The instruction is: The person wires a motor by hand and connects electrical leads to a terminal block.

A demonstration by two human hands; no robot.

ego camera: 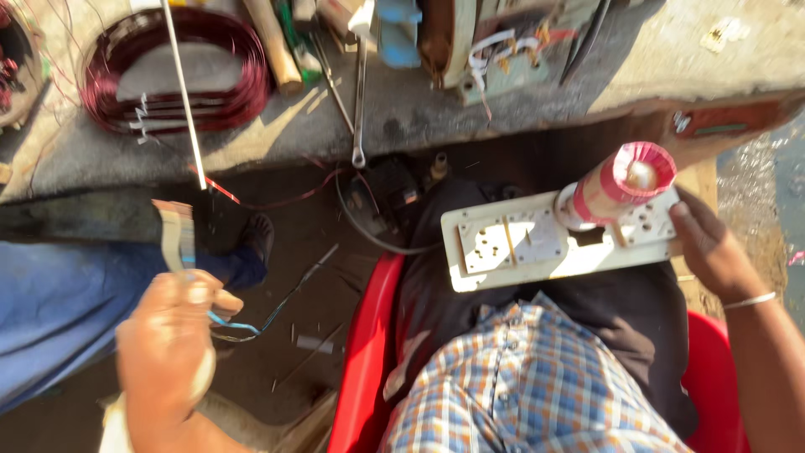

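The left hand (172, 335) is raised at the lower left with its fingers curled shut around one flat strip of pale insulating paper (178, 235). The strip stands up out of the fist, its long axis near vertical and its free end pointing up and away from the body; the blur makes it hard to say whether it is a single strip or a few pressed together. The right hand (713, 252) lies loosely curved, fingers together, against the right end of one white switchboard (537, 247) that rests across the lap, its long axis running left to right and tilted up slightly to the right. On that board stands one cylindrical spool with pink rims (625, 183), leaning up and to the right. The person sits on one red plastic chair (365, 352). Beyond, on the concrete ledge (402, 113), lie one coil of dark red wire (172, 71), one spanner (359, 105) pointing toward the body, and one wooden handle (275, 46).
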